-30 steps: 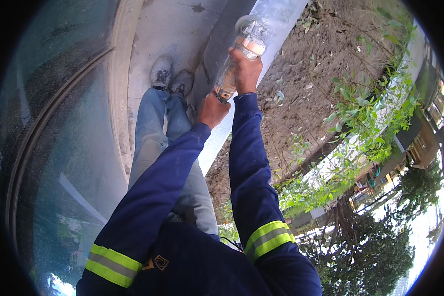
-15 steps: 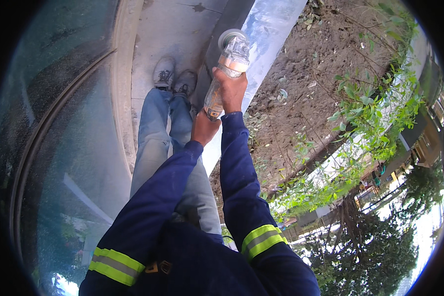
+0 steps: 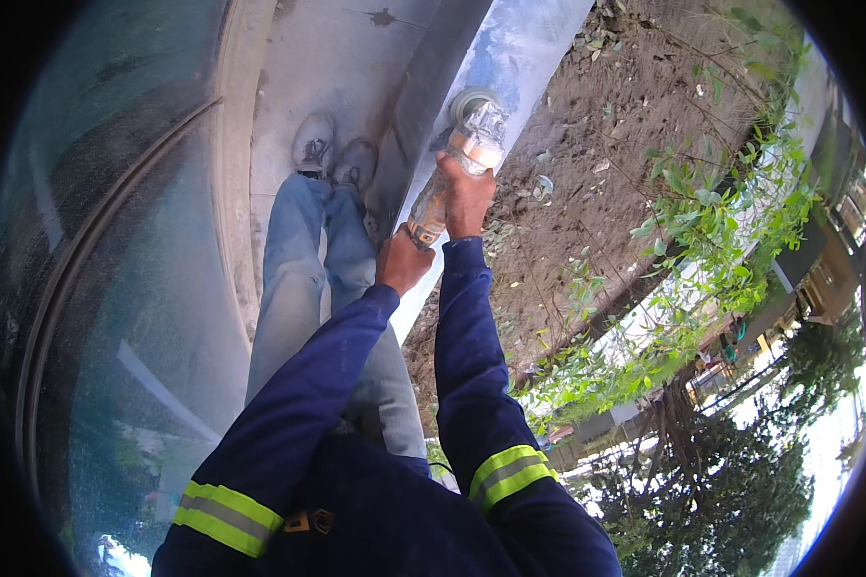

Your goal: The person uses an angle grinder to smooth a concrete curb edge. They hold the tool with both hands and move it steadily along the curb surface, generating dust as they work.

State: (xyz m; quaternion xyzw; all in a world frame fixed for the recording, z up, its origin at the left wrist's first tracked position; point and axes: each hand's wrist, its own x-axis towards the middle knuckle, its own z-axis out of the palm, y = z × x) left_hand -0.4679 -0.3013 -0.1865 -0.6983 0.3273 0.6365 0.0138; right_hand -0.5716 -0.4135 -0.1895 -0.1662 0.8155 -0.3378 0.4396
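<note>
An angle grinder [image 3: 478, 133], dusty with an orange and grey body, lies over the top of a pale low wall [image 3: 522, 43]. Around the body just behind its metal head, my right hand [image 3: 467, 197] is closed. My left hand [image 3: 404, 262] grips the rear end of the tool, nearer to me. The round disc [image 3: 473, 100] at the far end sits over the wall's whitish, dusty surface; whether it touches cannot be made out. Fingers of both hands are partly hidden behind the tool.
Left of the wall, my shoes [image 3: 313, 144] stand on a concrete walkway [image 3: 342, 67]. A large glass pane [image 3: 154, 279] with a curved frame rises at the left. Beyond the wall lies a soil bed [image 3: 606, 192] with dry leaves and green shrubs [image 3: 712, 226].
The grinder and both hands have shifted right and slightly nearer to me. Its disc has moved from the wall's left edge onto the top face. Both hands keep their hold.
</note>
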